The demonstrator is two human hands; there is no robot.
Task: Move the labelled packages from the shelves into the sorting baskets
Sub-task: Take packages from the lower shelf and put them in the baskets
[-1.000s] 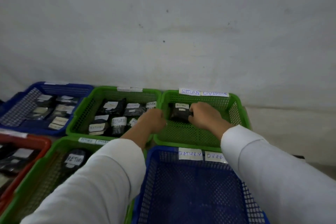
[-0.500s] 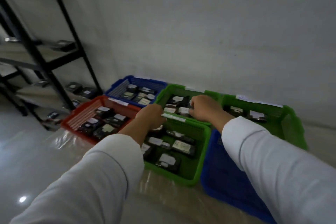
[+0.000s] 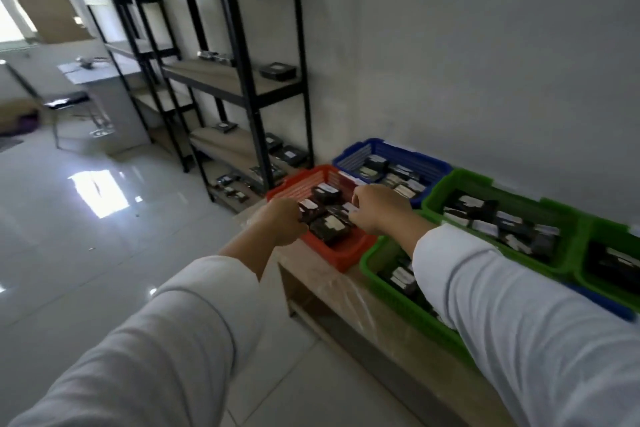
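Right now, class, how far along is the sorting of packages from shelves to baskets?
Done: the red basket, blue basket and green baskets already hold labelled packages. In hand: nothing visible; both hands, left hand and right hand, look curled over the red basket, blurred. Left: packages remain on the black shelves, such as one.

Package labels (image 3: 470,200) blur unreadable; the right sleeve (image 3: 512,315) hides the near green basket (image 3: 372,262)

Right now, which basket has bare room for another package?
The red plastic basket shows bare mesh at its far-left end, behind the black packages. The long green basket and blue basket by the wall look crowded.
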